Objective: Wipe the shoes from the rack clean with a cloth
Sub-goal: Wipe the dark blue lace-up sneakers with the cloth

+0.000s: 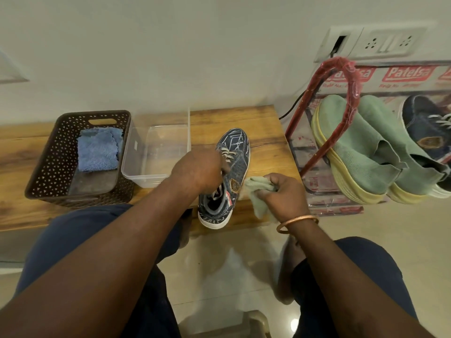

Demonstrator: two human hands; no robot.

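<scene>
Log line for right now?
left hand: grips navy shoe | right hand: holds green cloth beside it | shoe: on wooden bench

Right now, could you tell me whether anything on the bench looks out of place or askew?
Only one thing: the denim shoe sits with its heel jutting past the front edge of the wooden bench, though the left hand holds it.

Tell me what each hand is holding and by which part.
The left hand has its grip on the navy shoe, at the upper by the laces. The right hand holds the green cloth, bunched in its fingers.
</scene>
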